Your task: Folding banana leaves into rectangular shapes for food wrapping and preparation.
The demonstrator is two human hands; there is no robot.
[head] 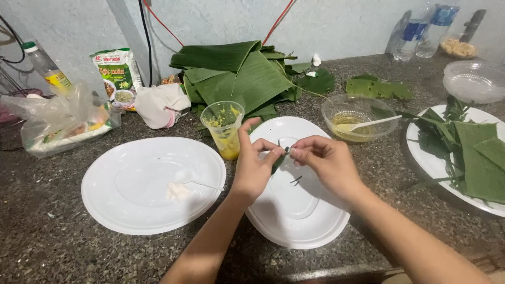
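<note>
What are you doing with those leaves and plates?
A person is pinching a thin green leaf strip between both hands, the left hand and the right hand, above a white oval lid. Beside it lies a second white lid with a white spoon on it. Behind stand a plastic cup of yellow paste, a clear bowl with a spoon, and a pile of banana leaves. More cut leaves sit on a plate at right.
</note>
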